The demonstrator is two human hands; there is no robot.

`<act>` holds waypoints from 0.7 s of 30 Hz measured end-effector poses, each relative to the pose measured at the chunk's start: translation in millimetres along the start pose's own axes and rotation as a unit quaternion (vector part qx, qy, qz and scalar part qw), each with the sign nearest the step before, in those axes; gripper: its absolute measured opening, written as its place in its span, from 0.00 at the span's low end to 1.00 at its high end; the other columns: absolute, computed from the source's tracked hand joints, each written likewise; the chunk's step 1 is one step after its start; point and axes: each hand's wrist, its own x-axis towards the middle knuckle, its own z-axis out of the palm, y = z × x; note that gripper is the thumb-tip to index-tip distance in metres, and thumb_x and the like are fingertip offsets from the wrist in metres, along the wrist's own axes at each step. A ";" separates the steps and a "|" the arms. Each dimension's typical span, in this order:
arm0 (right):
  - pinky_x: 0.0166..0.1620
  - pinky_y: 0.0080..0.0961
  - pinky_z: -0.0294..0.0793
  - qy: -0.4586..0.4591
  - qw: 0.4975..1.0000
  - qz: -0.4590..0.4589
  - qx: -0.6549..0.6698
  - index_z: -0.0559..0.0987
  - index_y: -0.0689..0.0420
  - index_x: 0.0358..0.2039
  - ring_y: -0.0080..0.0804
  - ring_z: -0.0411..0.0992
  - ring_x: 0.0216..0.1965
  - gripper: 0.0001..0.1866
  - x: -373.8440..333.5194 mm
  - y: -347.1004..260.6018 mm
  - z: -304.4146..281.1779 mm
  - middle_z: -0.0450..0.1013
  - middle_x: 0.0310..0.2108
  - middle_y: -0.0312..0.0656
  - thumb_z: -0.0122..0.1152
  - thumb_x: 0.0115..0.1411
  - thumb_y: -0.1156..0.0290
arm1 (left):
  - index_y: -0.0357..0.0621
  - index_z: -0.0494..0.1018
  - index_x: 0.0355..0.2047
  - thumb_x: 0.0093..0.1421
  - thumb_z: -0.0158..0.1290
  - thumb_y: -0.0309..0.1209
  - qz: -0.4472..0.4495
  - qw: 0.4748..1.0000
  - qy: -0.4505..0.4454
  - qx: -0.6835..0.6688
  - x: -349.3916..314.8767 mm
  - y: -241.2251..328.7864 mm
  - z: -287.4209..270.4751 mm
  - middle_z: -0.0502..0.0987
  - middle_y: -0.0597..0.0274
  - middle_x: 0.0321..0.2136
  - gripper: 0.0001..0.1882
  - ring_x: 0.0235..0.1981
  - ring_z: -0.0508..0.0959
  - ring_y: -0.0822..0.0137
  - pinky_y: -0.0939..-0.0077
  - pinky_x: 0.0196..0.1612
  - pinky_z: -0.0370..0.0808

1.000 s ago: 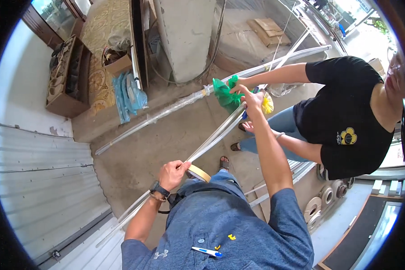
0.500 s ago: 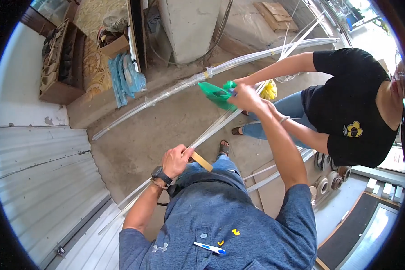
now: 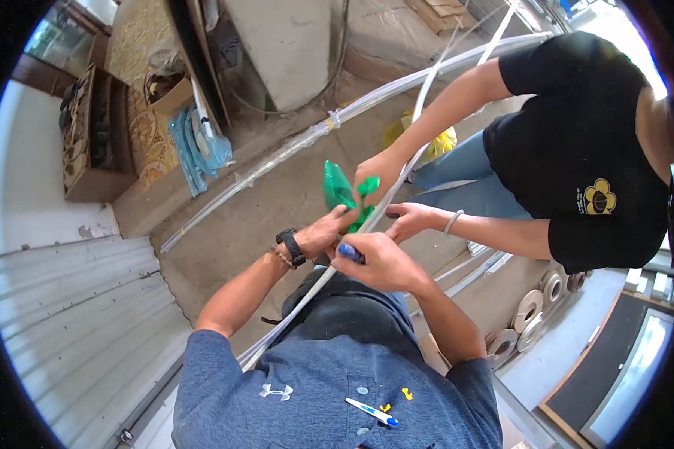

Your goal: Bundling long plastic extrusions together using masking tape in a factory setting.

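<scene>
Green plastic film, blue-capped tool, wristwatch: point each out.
green plastic film [image 3: 335, 187], head view, on its upper flap.
blue-capped tool [image 3: 350, 253], head view, on its blue end.
wristwatch [image 3: 290, 246], head view, on the black band.

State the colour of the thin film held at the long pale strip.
Bright green film, clearest in the head view, just above the left hand.

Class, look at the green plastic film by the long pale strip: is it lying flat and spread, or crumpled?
Crumpled. The green film stands up in creased, bunched folds beside the long pale strip, pinched by the other person's hand.
</scene>
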 end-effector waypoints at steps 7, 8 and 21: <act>0.33 0.35 0.70 0.046 0.996 -0.016 0.078 0.75 0.62 0.31 0.45 0.72 0.28 0.10 -31.7 1.7 -14.0 0.71 0.24 0.49 0.65 0.59 0.69 | 0.34 0.64 0.39 0.60 0.59 0.48 0.051 0.861 0.285 0.419 -2.7 55.7 66.7 0.77 0.34 0.32 0.27 0.39 0.81 0.41 0.55 0.37 0.75; 0.33 0.35 0.70 0.047 0.995 -0.017 0.084 0.75 0.62 0.31 0.45 0.72 0.28 0.10 -32.3 2.0 -13.5 0.71 0.24 0.49 0.65 0.59 0.69 | 0.35 0.64 0.39 0.61 0.59 0.47 0.071 0.869 0.298 0.388 2.6 58.1 62.7 0.78 0.35 0.31 0.26 0.39 0.81 0.41 0.55 0.37 0.75; 0.34 0.17 0.72 0.366 0.929 0.021 0.055 0.79 0.59 0.46 0.21 0.72 0.33 0.16 12.9 92.3 31.1 0.75 0.41 0.39 0.62 0.55 0.76 | 0.40 0.74 0.42 0.66 0.53 0.38 0.234 0.923 -0.056 0.299 9.4 34.6 -42.6 0.78 0.64 0.29 0.14 0.23 0.79 0.73 0.78 0.21 0.78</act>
